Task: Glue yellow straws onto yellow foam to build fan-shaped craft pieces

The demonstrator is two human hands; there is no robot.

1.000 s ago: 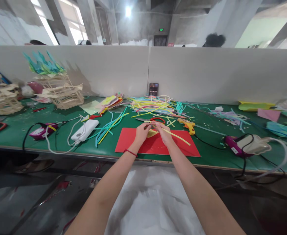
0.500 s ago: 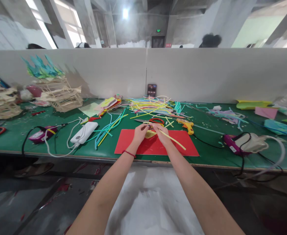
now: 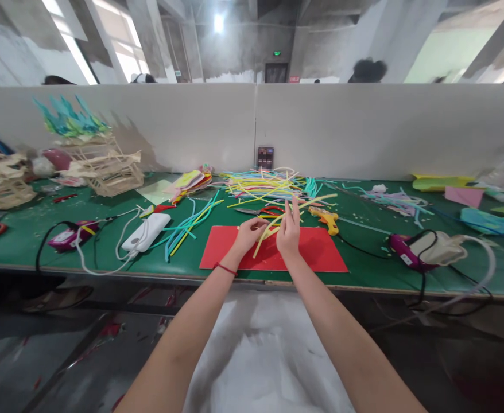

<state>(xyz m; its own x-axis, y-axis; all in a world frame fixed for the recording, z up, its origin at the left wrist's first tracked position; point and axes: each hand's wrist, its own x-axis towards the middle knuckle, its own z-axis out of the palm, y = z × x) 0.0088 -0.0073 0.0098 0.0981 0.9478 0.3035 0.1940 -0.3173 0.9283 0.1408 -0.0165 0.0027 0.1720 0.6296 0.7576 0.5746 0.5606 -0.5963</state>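
A red board (image 3: 321, 252) lies near the table's front edge, below both hands. My left hand (image 3: 248, 236) is over its left half, thumb and fingers pinched together; what lies between the fingertips is too small to make out. My right hand (image 3: 289, 234) is raised beside it, with two fingers pointing up. A pale yellow strip like a pipe cleaner (image 3: 321, 199) runs slantwise through the right hand, its near end hanging over the board. Some yellow work (image 3: 271, 231) shows between the hands, mostly hidden. Just behind lie red-handled scissors (image 3: 272, 210).
Coloured strips (image 3: 264, 186) are heaped at the back, with teal strips (image 3: 187, 223) at left. A yellow glue gun (image 3: 327, 219) lies right of the board. A white power strip (image 3: 146, 232) and purple boxes with cords (image 3: 411, 252) flank it. Wooden frames (image 3: 114, 172) stand left.
My right hand has turned upright with its fingers lifted. The yellow strip has swung: its long end pointed toward the front right and now points to the back right. My left hand has barely moved.
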